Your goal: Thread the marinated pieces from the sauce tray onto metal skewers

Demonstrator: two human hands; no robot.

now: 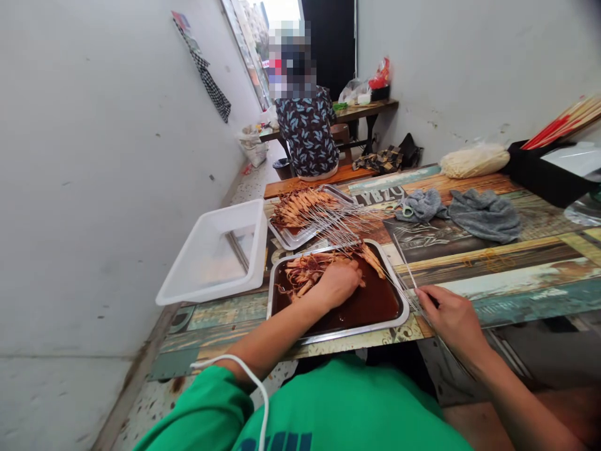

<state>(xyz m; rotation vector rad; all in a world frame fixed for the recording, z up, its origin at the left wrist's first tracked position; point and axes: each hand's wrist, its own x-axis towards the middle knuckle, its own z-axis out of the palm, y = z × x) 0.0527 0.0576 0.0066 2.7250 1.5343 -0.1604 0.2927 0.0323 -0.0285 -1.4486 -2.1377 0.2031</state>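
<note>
My left hand (342, 280) reaches into the near metal tray (401, 313), which holds dark brown liquid. Its fingers are curled down beside a heap of long orange-brown meat pieces (300, 275); what they grip is hidden. At the tray's right edge, my right hand (448, 316) is closed round thin metal skewers (407, 266), one of which points up and away. A skewered piece of meat (372, 260) rests over the tray's far right corner. Behind it, a second tray (293, 240) carries a pile of skewered pieces (303, 208), their bare metal ends pointing right.
An open white plastic bin (211, 250) stands at the left. Grey cloths (486, 215), scissors (404, 208), a bag of pale sticks (474, 161) and a black box (539, 172) lie on the table's right side. Another person (307, 131) sits beyond, back turned.
</note>
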